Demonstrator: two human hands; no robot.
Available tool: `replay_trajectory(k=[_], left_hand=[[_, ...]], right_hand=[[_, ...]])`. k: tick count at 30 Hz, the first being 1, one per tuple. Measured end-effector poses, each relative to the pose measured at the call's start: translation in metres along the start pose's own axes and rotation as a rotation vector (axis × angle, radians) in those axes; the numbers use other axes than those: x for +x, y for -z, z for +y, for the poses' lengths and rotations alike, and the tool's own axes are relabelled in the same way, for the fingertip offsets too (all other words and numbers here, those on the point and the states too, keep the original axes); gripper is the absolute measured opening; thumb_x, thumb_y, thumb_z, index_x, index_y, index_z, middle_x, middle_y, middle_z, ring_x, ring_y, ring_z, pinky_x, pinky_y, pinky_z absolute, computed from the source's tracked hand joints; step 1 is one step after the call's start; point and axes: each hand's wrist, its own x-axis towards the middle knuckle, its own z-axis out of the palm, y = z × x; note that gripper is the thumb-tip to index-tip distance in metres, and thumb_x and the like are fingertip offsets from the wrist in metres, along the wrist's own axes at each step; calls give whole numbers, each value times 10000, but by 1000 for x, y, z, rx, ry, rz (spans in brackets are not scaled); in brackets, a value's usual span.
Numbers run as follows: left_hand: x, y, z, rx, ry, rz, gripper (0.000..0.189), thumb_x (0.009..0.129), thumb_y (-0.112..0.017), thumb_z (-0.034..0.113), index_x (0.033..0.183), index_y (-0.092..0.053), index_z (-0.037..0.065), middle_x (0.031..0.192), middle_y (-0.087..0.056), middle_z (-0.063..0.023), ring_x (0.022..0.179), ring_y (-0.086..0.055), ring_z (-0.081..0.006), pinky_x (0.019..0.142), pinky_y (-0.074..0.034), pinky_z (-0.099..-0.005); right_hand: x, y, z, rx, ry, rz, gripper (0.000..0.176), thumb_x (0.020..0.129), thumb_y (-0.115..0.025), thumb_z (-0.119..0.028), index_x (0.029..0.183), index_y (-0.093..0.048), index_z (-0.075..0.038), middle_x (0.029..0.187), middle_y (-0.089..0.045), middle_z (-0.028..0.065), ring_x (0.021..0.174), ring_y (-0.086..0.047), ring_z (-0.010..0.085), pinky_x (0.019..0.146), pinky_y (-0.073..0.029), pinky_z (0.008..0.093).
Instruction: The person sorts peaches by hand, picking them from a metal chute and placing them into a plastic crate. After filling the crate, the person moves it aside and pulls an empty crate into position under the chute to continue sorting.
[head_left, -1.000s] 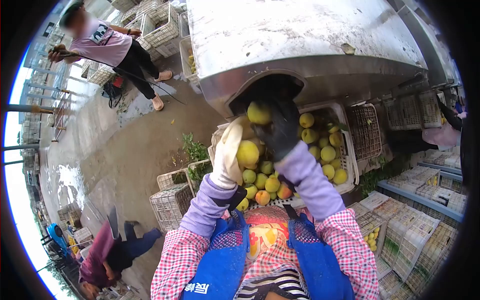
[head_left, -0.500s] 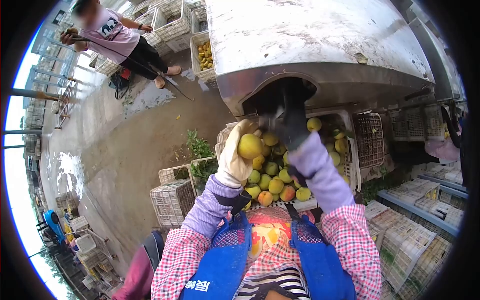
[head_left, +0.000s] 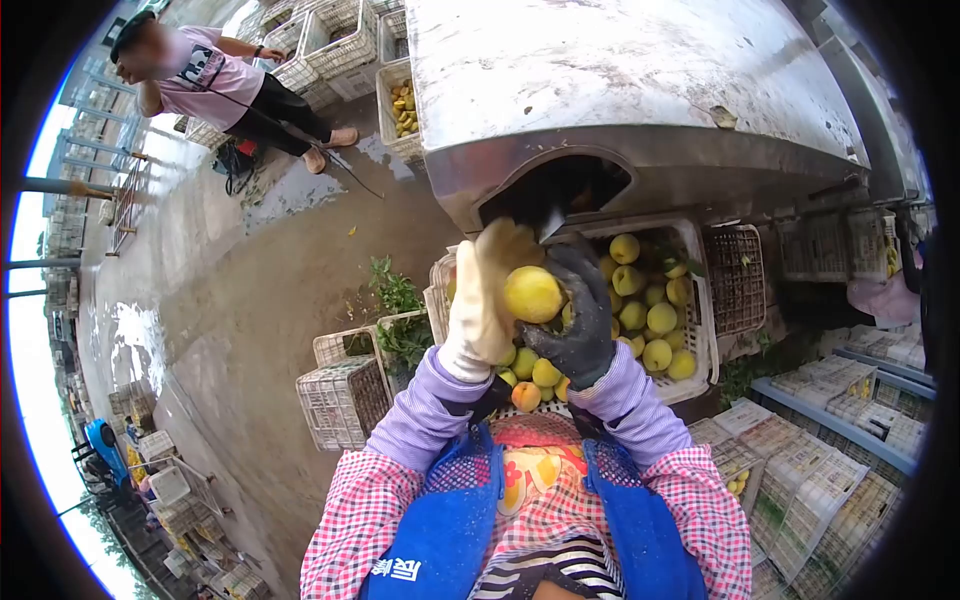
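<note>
My left hand [head_left: 478, 310], in a cream glove, holds a yellow peach [head_left: 533, 294] above the crate. My right hand [head_left: 580, 320], in a black glove, curls in against the right side of this peach, and a bit of yellow fruit [head_left: 567, 316] shows between its fingers. Below both hands, a white plastic crate [head_left: 708, 330] holds many yellow-green peaches [head_left: 661, 319], some blushed orange. Just beyond my hands, a shiny metal piece [head_left: 551, 224] shows at the dark arched opening [head_left: 575, 185] of a metal housing [head_left: 640, 80].
Stacked crates [head_left: 345, 400] and leafy cuttings [head_left: 397, 290] stand left of the peach crate. A brown crate [head_left: 735, 280] is on its right. A person [head_left: 215, 75] stands on the wet floor [head_left: 250, 290] at upper left, near a crate of yellow fruit [head_left: 402, 110].
My right hand has drawn back from the housing's opening to the peach beside my left hand. The left hand has shifted slightly right with its peach. The person at upper left has raised an arm.
</note>
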Motion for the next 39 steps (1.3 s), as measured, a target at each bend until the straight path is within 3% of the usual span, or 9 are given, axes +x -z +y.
replay_trajectory(k=[3, 5, 12, 17, 21, 25, 29, 32, 39], left_hand=[[-12, -18, 21, 383, -28, -38, 550, 1071, -479, 344, 1478, -425, -23, 1394, -563, -181, 1280, -556, -285, 1113, -430, -420], [-14, -12, 6, -55, 95, 35, 538, 1064, -503, 313, 1475, -426, -25, 1384, -564, -173, 1270, -564, -275, 1110, -434, -416], [3, -16, 25, 211, 47, -82, 528, 1102, -401, 318, 1490, -401, -40, 1405, -552, -163, 1287, -546, -242, 1114, -400, -372], [21, 32, 11, 915, -317, -173, 550, 1104, -359, 364, 1485, -416, -29, 1431, -542, -191, 1305, -541, -296, 1118, -405, -386], [-2, 26, 7, 260, 20, 259, 541, 1099, -378, 369, 1510, -410, 19, 1468, -506, -188, 1316, -548, -294, 1131, -394, -437], [-14, 56, -19, 402, 129, 281, 554, 1093, -406, 429, 1527, -412, 85, 1516, -480, -131, 1354, -515, -284, 1118, -401, -429], [-23, 82, -61, 645, 83, 221, 491, 1072, -518, 267, 1479, -459, 0, 1425, -566, -135, 1312, -536, -222, 1081, -426, -326], [-26, 71, -82, 1104, 92, 65, 481, 949, -603, 237, 1334, -595, -53, 1314, -624, -282, 1279, -580, -384, 1090, -439, -393], [-15, 39, -158, 1653, 381, -367, 629, 914, -594, 260, 1489, -454, 46, 1523, -416, -272, 1365, -460, -442, 1102, -429, -481]], right_hand=[[0, -2, 4, -79, 4, 10, 733, 693, -866, -390, 1283, -605, -43, 1397, -560, 173, 1330, -489, 413, 1088, -389, 531], [-3, -2, 3, -115, -38, -38, 729, 699, -859, -385, 1289, -600, -44, 1401, -559, 172, 1310, -505, 406, 1067, -400, 523], [19, -5, 1, -224, -11, -6, 743, 724, -832, -409, 1320, -587, -39, 1413, -556, 178, 1272, -532, 400, 1055, -406, 523], [34, -14, 9, -269, 35, 52, 716, 747, -820, -408, 1312, -591, -33, 1397, -558, 197, 1264, -533, 406, 1060, -405, 535], [43, -57, 75, -475, 1, 82, 672, 799, -809, -424, 1302, -594, -34, 1327, -575, 222, 1203, -552, 422, 1024, -433, 548], [85, -71, 96, -360, -222, 3, 654, 819, -813, -386, 1325, -580, -43, 1263, -607, 224, 1117, -597, 426, 975, -477, 529], [75, 1, 81, -271, 16, 21, 572, 829, -807, -359, 1261, -631, -27, 1183, -659, 216, 1071, -642, 398, 934, -518, 485], [7, 74, 109, -322, -179, -137, 487, 829, -799, -336, 1197, -683, -39, 1149, -691, 190, 1059, -657, 372, 923, -532, 465], [-110, 58, 109, -894, -404, -712, 268, 795, -721, -305, 979, -686, -113, 950, -700, 123, 913, -686, 308, 761, -524, 461]])
